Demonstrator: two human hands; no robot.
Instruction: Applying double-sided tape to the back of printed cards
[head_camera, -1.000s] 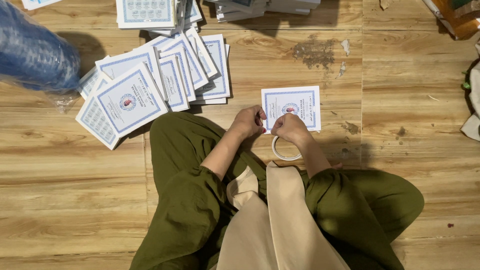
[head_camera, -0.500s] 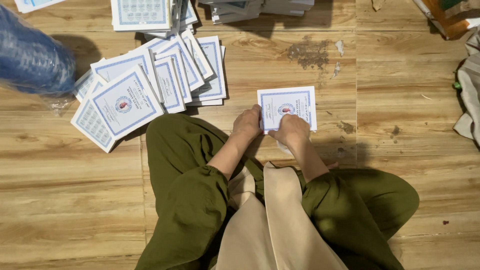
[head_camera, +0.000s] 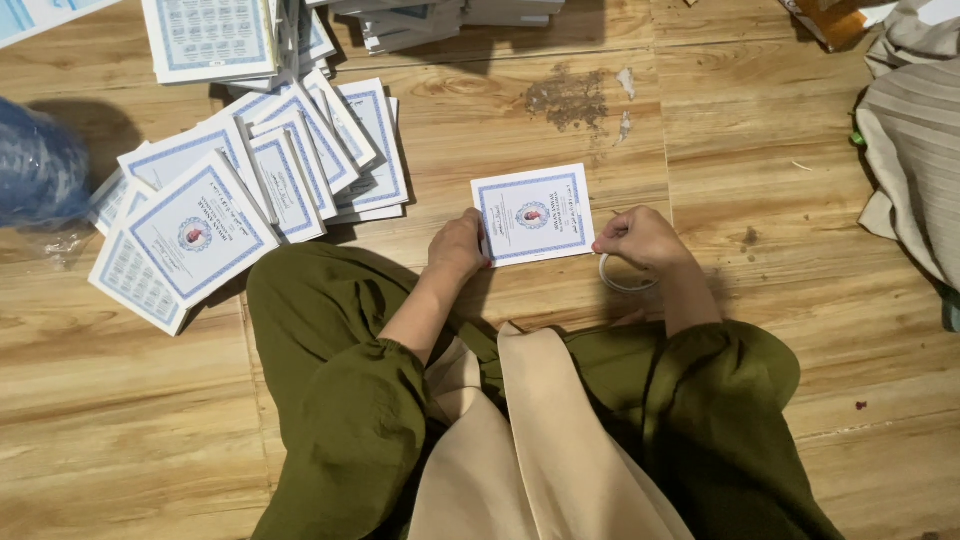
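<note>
The left hand (head_camera: 458, 245) is pinning the white blue-bordered booklet (head_camera: 533, 214) flat on the wooden floor (head_camera: 700, 150), probably to stop sliding, while the right hand (head_camera: 640, 238), fingers curled, is pinching its other edge over a tape roll (head_camera: 625, 280).

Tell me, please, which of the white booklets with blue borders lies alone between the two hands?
The single booklet lying flat on the wooden floor, with the left hand at its left edge and the right hand at its right. The other booklets overlap in a fanned pile further left.

A home floor used as a workspace: wood-pattern flooring (head_camera: 120, 420) (worn patches), scattered booklets (head_camera: 260, 170), folded cloth (head_camera: 915, 150).
</note>
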